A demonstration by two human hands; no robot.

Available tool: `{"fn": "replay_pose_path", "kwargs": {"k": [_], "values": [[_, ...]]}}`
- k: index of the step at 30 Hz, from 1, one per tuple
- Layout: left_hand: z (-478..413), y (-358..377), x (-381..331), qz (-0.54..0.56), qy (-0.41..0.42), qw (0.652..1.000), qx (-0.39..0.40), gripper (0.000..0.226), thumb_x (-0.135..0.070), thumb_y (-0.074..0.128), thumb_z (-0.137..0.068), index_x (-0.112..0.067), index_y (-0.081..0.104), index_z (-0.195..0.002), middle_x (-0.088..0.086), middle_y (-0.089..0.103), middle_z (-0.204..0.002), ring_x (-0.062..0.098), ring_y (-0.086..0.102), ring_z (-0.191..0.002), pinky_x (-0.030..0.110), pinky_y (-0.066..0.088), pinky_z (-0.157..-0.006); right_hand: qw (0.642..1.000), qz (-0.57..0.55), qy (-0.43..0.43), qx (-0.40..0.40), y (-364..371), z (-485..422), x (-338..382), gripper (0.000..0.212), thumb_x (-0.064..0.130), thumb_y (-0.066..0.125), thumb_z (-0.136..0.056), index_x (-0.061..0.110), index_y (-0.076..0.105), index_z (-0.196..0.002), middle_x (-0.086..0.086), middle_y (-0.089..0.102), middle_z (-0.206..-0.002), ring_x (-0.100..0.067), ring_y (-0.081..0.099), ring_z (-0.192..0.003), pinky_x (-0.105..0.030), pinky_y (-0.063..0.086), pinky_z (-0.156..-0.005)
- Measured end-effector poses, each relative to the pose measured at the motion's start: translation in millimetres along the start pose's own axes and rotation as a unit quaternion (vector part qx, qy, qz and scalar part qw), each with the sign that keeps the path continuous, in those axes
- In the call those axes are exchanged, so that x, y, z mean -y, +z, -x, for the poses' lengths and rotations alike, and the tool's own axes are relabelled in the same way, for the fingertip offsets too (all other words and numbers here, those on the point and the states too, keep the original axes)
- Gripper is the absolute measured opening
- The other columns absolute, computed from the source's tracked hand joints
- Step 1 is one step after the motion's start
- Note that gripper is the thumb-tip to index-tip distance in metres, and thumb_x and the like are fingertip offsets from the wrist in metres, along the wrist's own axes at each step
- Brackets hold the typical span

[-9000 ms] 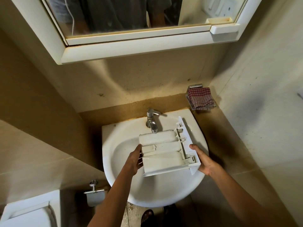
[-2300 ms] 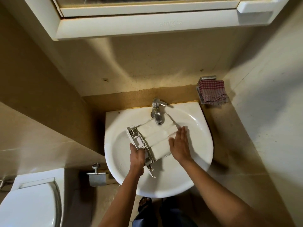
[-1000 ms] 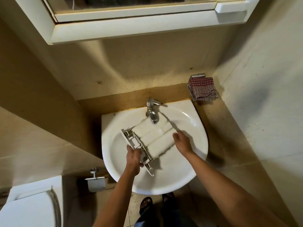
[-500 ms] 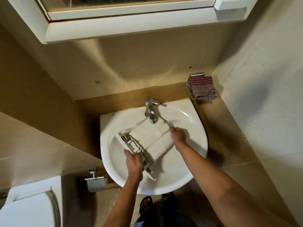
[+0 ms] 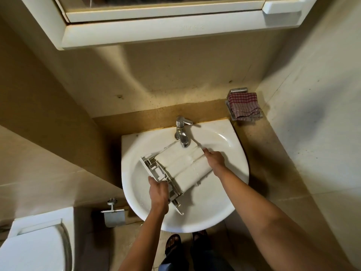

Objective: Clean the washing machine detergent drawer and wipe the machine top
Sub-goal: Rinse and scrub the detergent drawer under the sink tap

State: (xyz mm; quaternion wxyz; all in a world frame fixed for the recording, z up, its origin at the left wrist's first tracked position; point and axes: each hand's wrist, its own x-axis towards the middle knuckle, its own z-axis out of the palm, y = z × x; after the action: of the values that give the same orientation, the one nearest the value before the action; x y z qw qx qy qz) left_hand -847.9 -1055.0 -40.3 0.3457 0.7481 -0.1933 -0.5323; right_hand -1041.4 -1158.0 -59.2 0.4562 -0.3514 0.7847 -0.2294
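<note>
The white plastic detergent drawer lies upside down and slanted in the white sink, its far end under the chrome tap. My left hand grips the drawer's front panel end at the lower left. My right hand sits on the drawer's far right edge, its fingers curled over the back corner. The washing machine is out of view.
A red checked cloth lies on a metal wall rack right of the sink. A mirror cabinet hangs overhead. A toilet and a paper holder stand at lower left. My sandalled feet show below the sink.
The drawer was turned round so that its front panel faces left and it lies under the tap. My right hand has slid along its underside up to the far right corner.
</note>
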Motion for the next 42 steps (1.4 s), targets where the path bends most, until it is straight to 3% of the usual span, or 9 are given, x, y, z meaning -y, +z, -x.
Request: {"fn": "replay_pose_path", "kwargs": {"k": [7,12,18,22,26,31,35,38,42], "values": [[-3,-8,-5,0.006,-0.01,1.0,0.009,0.042,-0.011,0.036,-0.081,-0.008,0.035,-0.122,0.013,0.047,-0.081,0.03,0.048,-0.07,0.029,0.038,-0.043,0.97,-0.188,0.001,0.151,-19,9,-16,0.018,0.018,0.051,-0.098,0.006,0.064,-0.097,-0.014,0.065,-0.104,-0.019,0.062,-0.084,-0.032,0.048,-0.079],[-10,-11,-6,-0.014,-0.025,0.999,0.017,0.047,-0.004,0.034,-0.085,-0.007,0.031,-0.132,0.015,0.049,-0.093,0.032,0.052,-0.068,0.03,0.041,-0.042,0.955,-0.163,0.008,0.249,-34,9,-10,0.023,0.011,0.049,-0.094,0.006,0.068,-0.107,-0.007,0.071,-0.099,-0.018,0.065,-0.089,-0.028,0.048,-0.077],[-8,-6,-4,-0.019,0.003,1.0,0.022,0.033,-0.004,0.032,-0.09,-0.007,0.034,-0.122,0.014,0.047,-0.088,0.03,0.048,-0.071,0.033,0.041,-0.047,0.993,-0.004,-0.06,0.106,-12,6,2,0.028,0.042,0.062,-0.088,0.017,0.055,-0.076,0.002,0.057,-0.078,-0.017,0.055,-0.079,-0.028,0.039,-0.068],[-5,-2,-7,-0.041,0.024,0.999,0.014,0.033,-0.004,0.033,-0.092,-0.007,0.034,-0.124,0.01,0.045,-0.081,0.026,0.044,-0.068,0.029,0.036,-0.045,0.996,-0.053,-0.078,0.006,3,5,-9,0.017,0.037,0.066,-0.085,0.022,0.058,-0.081,0.001,0.06,-0.082,-0.017,0.056,-0.081,-0.025,0.04,-0.065],[-6,-2,-9,-0.038,0.008,0.999,0.019,0.037,-0.003,0.033,-0.089,-0.007,0.034,-0.126,0.01,0.046,-0.082,0.028,0.047,-0.07,0.029,0.039,-0.044,0.992,-0.092,-0.063,-0.061,11,0,-2,0.032,0.036,0.058,-0.091,0.006,0.064,-0.079,-0.011,0.065,-0.08,-0.028,0.06,-0.081,-0.031,0.041,-0.069],[-3,-6,-8,-0.032,0.017,0.999,0.024,0.025,-0.001,0.033,-0.089,-0.009,0.036,-0.113,0.013,0.046,-0.084,0.03,0.049,-0.07,0.039,0.047,-0.052,0.991,-0.12,-0.057,-0.031,12,4,2,0.033,0.038,0.068,-0.086,0.01,0.058,-0.072,-0.001,0.057,-0.07,-0.012,0.05,-0.065,-0.027,0.038,-0.062],[-3,-7,-10,-0.028,0.01,0.999,0.033,0.027,-0.002,0.034,-0.088,-0.009,0.036,-0.115,0.014,0.047,-0.087,0.03,0.05,-0.072,0.044,0.05,-0.055,0.987,-0.15,-0.032,0.05,-5,0,-10,0.012,0.024,0.066,-0.088,0.019,0.067,-0.078,-0.007,0.068,-0.09,-0.019,0.061,-0.087,-0.029,0.046,-0.078],[-3,-7,-11,-0.033,0.003,0.998,0.044,0.031,-0.002,0.033,-0.089,-0.008,0.035,-0.12,0.013,0.046,-0.089,0.028,0.048,-0.073,0.037,0.046,-0.05,0.993,-0.112,0.003,0.04,-9,-9,-2,0.037,0.047,0.054,-0.084,0.014,0.07,-0.088,-0.01,0.07,-0.1,-0.024,0.064,-0.091,-0.036,0.05,-0.087],[0,-7,-9,-0.033,0.003,0.999,0.041,0.029,-0.004,0.033,-0.089,-0.009,0.035,-0.118,0.016,0.048,-0.096,0.029,0.048,-0.078,0.042,0.047,-0.057,0.997,-0.049,-0.05,0.042,-1,-12,30,0.024,0.032,0.059,-0.089,0.012,0.07,-0.083,-0.005,0.062,-0.082,-0.02,0.057,-0.081,-0.027,0.042,-0.073]]}}
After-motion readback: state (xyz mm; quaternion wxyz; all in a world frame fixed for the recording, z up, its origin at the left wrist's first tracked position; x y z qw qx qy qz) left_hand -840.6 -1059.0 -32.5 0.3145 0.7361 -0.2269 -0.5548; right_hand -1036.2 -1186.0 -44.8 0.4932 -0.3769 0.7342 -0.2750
